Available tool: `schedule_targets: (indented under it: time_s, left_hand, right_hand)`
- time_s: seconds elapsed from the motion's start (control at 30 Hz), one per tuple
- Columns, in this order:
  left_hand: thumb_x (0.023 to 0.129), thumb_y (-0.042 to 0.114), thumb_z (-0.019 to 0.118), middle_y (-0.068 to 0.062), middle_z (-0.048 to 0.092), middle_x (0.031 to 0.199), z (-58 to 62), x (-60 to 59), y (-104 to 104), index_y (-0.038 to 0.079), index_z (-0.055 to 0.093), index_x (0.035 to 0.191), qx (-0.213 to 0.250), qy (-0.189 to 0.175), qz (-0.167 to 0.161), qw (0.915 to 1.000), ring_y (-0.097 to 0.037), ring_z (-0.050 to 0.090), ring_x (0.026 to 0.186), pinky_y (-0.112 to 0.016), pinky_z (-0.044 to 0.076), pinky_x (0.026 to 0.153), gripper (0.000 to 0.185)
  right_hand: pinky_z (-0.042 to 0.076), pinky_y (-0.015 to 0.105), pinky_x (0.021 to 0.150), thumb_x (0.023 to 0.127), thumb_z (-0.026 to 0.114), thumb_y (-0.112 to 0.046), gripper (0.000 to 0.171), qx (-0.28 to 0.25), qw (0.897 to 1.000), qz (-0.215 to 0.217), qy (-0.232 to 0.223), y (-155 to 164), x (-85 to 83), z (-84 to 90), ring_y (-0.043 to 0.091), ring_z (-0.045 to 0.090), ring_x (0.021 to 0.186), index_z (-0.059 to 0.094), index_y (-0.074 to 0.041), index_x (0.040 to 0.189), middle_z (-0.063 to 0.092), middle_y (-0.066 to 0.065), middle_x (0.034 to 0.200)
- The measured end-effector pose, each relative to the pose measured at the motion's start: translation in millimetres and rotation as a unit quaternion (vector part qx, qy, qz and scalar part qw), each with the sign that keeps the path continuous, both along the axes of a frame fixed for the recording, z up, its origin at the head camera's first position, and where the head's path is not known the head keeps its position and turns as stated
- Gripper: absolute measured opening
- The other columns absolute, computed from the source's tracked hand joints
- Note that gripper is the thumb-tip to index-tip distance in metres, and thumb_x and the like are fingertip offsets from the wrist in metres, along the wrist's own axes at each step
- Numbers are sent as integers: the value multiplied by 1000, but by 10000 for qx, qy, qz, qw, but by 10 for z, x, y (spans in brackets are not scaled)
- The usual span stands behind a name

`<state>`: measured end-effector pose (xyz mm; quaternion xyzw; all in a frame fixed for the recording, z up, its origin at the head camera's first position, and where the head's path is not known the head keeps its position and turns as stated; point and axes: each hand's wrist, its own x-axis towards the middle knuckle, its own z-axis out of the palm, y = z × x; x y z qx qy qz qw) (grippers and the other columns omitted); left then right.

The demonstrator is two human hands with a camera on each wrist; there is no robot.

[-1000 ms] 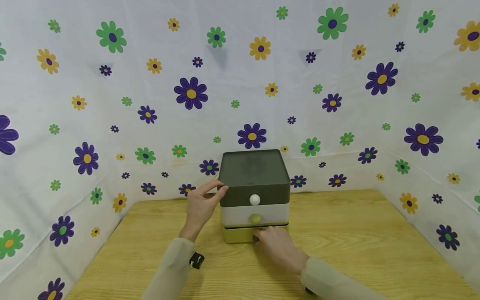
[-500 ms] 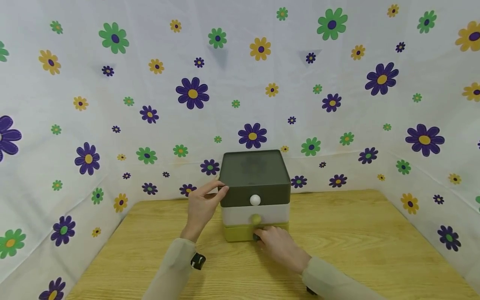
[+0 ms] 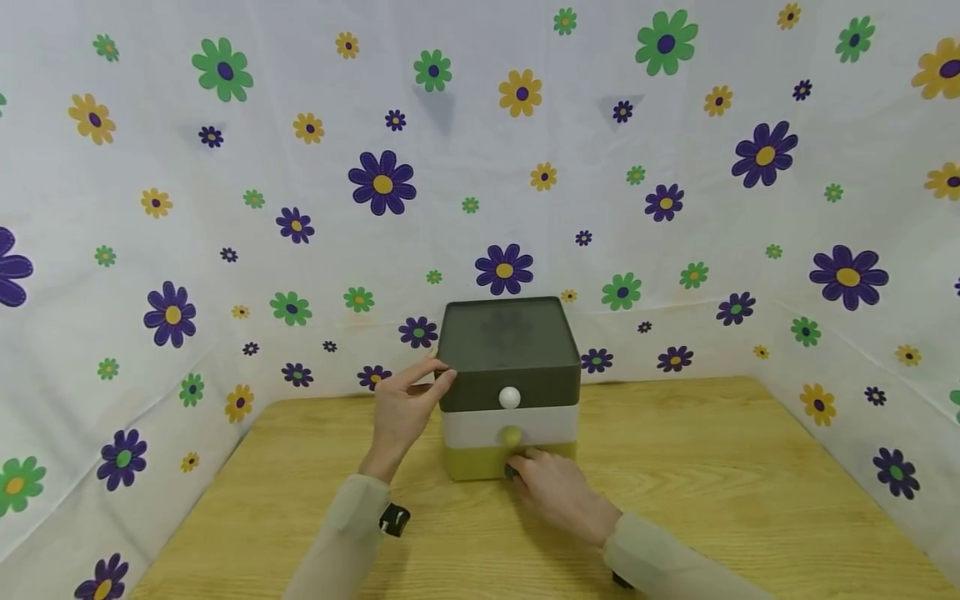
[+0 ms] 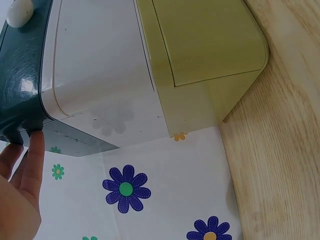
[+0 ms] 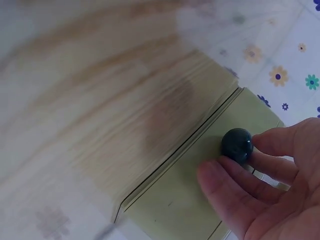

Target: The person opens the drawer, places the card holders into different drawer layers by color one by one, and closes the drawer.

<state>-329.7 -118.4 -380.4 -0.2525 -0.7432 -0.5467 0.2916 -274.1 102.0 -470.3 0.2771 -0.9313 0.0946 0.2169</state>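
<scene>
A small three-tier drawer box stands on the table, with a dark green top drawer (image 3: 480,389), a white middle drawer (image 3: 472,427) and an olive-yellow bottom drawer (image 3: 474,463). My left hand (image 3: 402,414) holds the dark tier's front left corner between thumb and fingers. Down at the bottom drawer, my right hand (image 3: 558,490) pinches its round dark green knob (image 5: 237,145), which the fingers mostly hide in the head view. The bottom drawer sits flush under the white one. A white knob (image 3: 509,397) marks the top drawer, a yellow-green knob (image 3: 512,436) the middle one.
The box rests on a wood-grain table (image 3: 697,467) near its back edge. A white curtain (image 3: 300,175) printed with purple, green and yellow flowers surrounds the table at the back and on both sides.
The bottom drawer has slid in: the dark gap above its front, visible a second ago, is gone. My right hand has kept its pinch on the knob; my left hand has stayed put.
</scene>
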Motion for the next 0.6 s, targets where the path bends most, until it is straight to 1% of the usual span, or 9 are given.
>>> schedule_targets:
  time_s: [0.07, 0.13, 0.2, 0.27, 0.33, 0.4, 0.47, 0.53, 0.6]
  left_hand:
    - [86, 9, 75, -14, 75, 102, -49, -69, -15, 2, 76, 98, 19, -14, -1, 10000, -30, 70, 103, -33, 61, 78, 14]
    - [87, 12, 76, -12, 75, 103, -104, -131, -33, 5, 76, 99, 36, -50, -32, 10000, -27, 69, 107, -32, 61, 79, 14]
    - [87, 16, 76, -9, 75, 105, -129, -149, -46, 9, 77, 100, 39, -65, -76, 9999, -24, 68, 110, -33, 61, 80, 15]
    - [88, 20, 75, -7, 74, 109, -149, -143, -58, 11, 77, 101, 4, -88, -87, 9999, -23, 65, 117, -36, 60, 82, 16]
    - [90, 22, 73, -6, 73, 115, -166, -127, -70, 12, 76, 105, -92, -85, -72, 9999, -22, 62, 121, -39, 60, 83, 18]
    - [92, 23, 71, -7, 70, 123, -179, -104, -78, 12, 75, 110, -231, -53, -33, 9997, -23, 60, 124, -40, 60, 84, 21]
    - [94, 24, 68, -7, 65, 130, -190, -83, -84, 12, 72, 117, -453, 1, 19, 9990, -24, 60, 124, -39, 59, 84, 26]
    - [95, 24, 66, -8, 61, 136, -209, -64, -95, 11, 68, 125, -666, 52, 66, 9977, -26, 61, 123, -39, 59, 84, 33]
    - [96, 26, 64, -10, 57, 140, -234, -40, -112, 12, 59, 136, -893, 41, 141, 9959, -28, 61, 122, -39, 59, 86, 43]
  right_hand:
    - [48, 29, 47, 88, 69, -11, 14, 51, 10000, 9, 30, 15, 3, 11, 18, 64, 67, 69, -12, 102, 65, 2, 81]
    - [47, 28, 47, 87, 68, -10, 19, 58, 10000, 22, 0, 41, 11, 29, 17, 63, 67, 70, -12, 106, 67, 2, 82]
    - [46, 26, 47, 87, 69, -12, 20, 28, 10000, 51, -12, 81, 19, 48, 14, 61, 66, 71, -13, 107, 67, -1, 80]
    - [45, 24, 48, 87, 69, -14, 15, -99, 9999, 76, -40, 135, 26, 72, 9, 58, 64, 72, -15, 102, 65, -5, 77]
    - [41, 21, 48, 88, 69, -16, 2, -268, 9996, 55, -74, 195, 30, 96, 5, 51, 60, 71, -17, 88, 60, -8, 70]
    - [39, 20, 48, 88, 69, -17, 9, -430, 9990, -63, -73, 264, 33, 128, 3, 46, 58, 68, -18, 80, 56, -10, 66]
    - [38, 19, 49, 89, 69, -17, 12, -628, 9976, -241, -139, 341, 35, 168, 2, 43, 57, 67, -18, 77, 56, -10, 66]
    - [42, 19, 51, 89, 70, -18, 10, -794, 9956, -484, -124, 425, 38, 208, 3, 49, 57, 71, -15, 79, 62, -9, 69]
    - [48, 21, 54, 88, 71, -19, 7, -932, 9931, -712, -94, 519, 42, 243, 4, 57, 61, 74, -14, 84, 68, -6, 74]
